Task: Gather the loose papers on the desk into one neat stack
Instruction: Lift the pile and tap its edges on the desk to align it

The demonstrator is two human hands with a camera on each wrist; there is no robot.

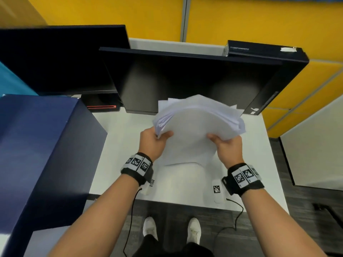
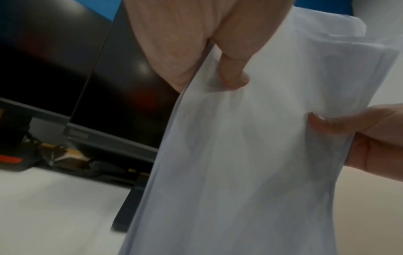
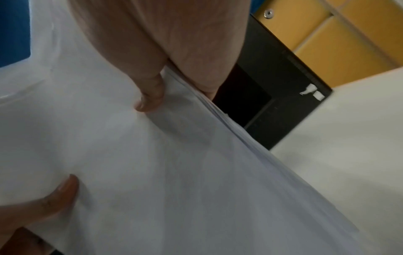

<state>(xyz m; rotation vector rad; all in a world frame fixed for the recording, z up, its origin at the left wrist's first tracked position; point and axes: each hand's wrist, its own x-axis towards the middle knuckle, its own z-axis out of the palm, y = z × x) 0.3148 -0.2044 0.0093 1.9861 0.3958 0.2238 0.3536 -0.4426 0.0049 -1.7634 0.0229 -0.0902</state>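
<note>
One paper sheaf [image 1: 198,123] pinched in left hand [image 1: 153,143] and right hand [image 1: 229,147].

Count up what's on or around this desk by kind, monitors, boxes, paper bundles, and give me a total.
Monitors: 2, a left monitor and a center monitor.
Black computer case: 1, standing at the right.
Dark blue box: 1.
Paper bundle: 1, gripped by left hand and right hand; sheets too fanned to count.
Total: 5.
</note>
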